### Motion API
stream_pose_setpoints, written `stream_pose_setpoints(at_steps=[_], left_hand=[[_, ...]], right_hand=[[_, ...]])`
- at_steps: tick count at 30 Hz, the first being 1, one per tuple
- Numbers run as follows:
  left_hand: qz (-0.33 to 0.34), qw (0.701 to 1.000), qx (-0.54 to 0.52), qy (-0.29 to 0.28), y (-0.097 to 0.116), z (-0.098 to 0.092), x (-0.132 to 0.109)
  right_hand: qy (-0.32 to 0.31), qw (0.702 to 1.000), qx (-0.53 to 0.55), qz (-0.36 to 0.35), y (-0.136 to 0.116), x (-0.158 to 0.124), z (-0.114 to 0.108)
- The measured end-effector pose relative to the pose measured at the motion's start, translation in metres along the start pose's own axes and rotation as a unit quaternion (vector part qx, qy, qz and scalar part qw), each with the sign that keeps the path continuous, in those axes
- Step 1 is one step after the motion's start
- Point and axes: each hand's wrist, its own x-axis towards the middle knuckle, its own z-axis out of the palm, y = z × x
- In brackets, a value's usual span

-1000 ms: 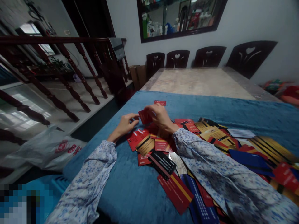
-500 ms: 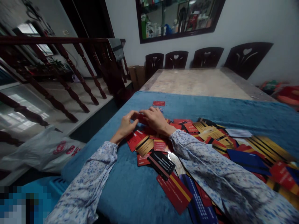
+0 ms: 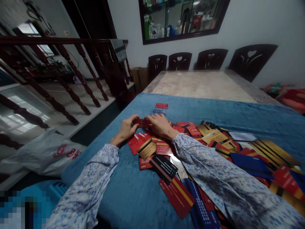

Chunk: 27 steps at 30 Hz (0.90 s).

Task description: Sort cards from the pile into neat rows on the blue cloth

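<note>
Between my two hands is a red card [image 3: 142, 122]. My left hand [image 3: 126, 128] pinches its left end, thumb toward me. My right hand [image 3: 160, 125] grips the right end, its fingers partly covering the card. Just beyond them a blue card [image 3: 159, 112] lies on the cloth, with another red card [image 3: 161, 105] farther off in line with it. Close under my wrists a loose pile begins, with red cards [image 3: 136, 143], a gold card [image 3: 147, 149] and a black card [image 3: 163, 168]. My right sleeve hides part of the pile.
A blue cloth [image 3: 126, 187] covers the near part of the stone-topped table [image 3: 202, 82]. More cards, such as a dark blue one [image 3: 251, 165], spread to the right. Several dark chairs [image 3: 212, 58] stand at the far side. A white plastic bag [image 3: 45, 156] and wooden railing [image 3: 71, 86] are left.
Both hands have drawn slightly toward me with the red card, and my left hand has shifted a little left. The blue card beyond, mostly covered before, now shows.
</note>
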Motion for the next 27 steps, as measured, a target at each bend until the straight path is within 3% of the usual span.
stream_pose_setpoints(at_steps=[7, 12, 20, 27], left_hand=[[0.001, 1.000, 0.002, -0.029, -0.004, 0.001, -0.001], [0.002, 1.000, -0.004, -0.018, -0.002, 0.002, 0.003], [0.012, 1.000, 0.000, -0.018, 0.006, -0.006, 0.021], [0.063, 0.996, 0.011, -0.059, 0.012, -0.006, 0.050]], right_hand=[[-0.024, 1.000, 0.005, 0.012, 0.004, 0.001, 0.007], [-0.012, 1.000, 0.007, 0.011, 0.002, 0.002, 0.004], [0.015, 0.999, -0.023, 0.025, 0.003, 0.008, -0.016], [-0.020, 0.997, -0.059, 0.056, 0.020, 0.008, -0.039]])
